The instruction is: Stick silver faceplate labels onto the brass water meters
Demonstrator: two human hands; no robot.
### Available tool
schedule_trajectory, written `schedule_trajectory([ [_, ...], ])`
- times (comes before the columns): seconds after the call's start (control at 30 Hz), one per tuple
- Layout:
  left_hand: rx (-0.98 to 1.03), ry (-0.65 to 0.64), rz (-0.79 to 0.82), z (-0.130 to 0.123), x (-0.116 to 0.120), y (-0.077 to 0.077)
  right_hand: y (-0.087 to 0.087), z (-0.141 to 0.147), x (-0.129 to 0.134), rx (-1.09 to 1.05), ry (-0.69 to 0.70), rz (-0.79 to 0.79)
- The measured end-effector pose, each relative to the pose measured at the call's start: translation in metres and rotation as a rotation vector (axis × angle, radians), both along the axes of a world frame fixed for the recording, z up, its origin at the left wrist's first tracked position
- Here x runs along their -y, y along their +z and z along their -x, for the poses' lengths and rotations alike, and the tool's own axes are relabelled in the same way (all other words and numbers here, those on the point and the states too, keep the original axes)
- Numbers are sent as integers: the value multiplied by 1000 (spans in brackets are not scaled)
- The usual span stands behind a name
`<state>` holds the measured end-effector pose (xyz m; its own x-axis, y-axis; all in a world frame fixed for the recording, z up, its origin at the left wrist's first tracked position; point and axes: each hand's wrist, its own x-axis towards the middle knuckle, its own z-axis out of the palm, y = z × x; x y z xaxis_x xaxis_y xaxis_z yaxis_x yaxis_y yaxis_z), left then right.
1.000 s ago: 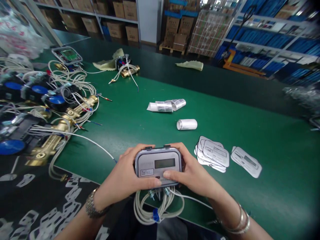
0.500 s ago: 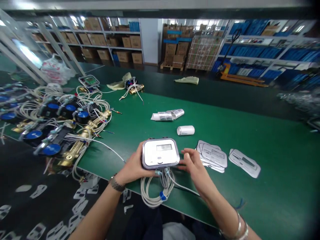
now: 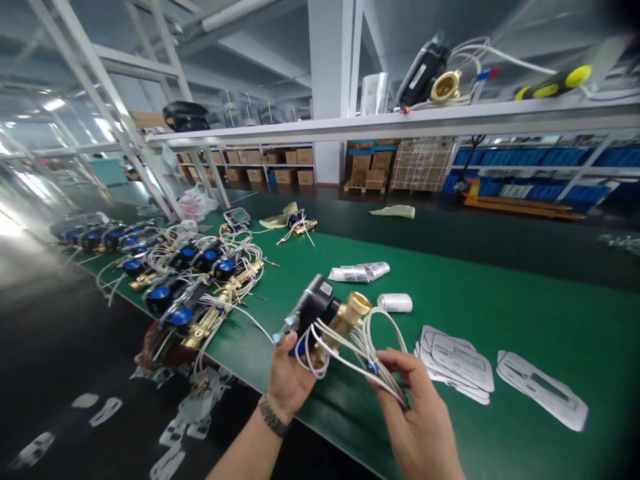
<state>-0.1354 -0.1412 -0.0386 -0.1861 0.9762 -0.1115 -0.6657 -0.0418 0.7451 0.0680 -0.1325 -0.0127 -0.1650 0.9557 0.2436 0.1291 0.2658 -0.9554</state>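
Note:
My left hand grips a black meter from below, its display face turned out of sight. A brass pipe fitting shows on the meter's right side, its threaded end tilted up. My right hand is closed around the coiled white cable, which has a blue tie on it. Beyond the meter lie a white roll and a curled strip of labels. To the right of my right hand sits a stack of grey-white faceplate labels.
More brass-and-black meters with tangled cables crowd the table's left side. Another group of labels lies at the right. A metal shelf crosses above the table, holding a meter and a yellow-black tool. Paper scraps lie on the floor.
The meter has been lifted and turned, so its display no longer shows and its brass fitting does. My right hand has closed on the cable coil. The view has tilted up.

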Motion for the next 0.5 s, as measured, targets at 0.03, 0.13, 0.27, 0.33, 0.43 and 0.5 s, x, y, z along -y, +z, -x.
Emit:
schedule_trajectory([
  [0.03, 65, -6, -6, 2, 4, 0, 3, 2, -1, -23, 59, -36],
  [0.13, 223, -65, 2, 2, 12, -3, 12, 20, -3, -265, 316, 105],
  [0.27, 379, -109, 71, -1, 12, -4, 17, 47, -17, -476, 419, 335],
  [0.33, 362, -42, 107, 7, 2, 0, 10, 50, -28, -385, 336, 321],
  [0.43, 296, 129, 189, 36, -29, 12, -11, 36, -39, -172, 170, 204],
  [0.5, 226, 275, 243, 64, -54, 24, -27, 14, -38, -52, 126, 186],
])
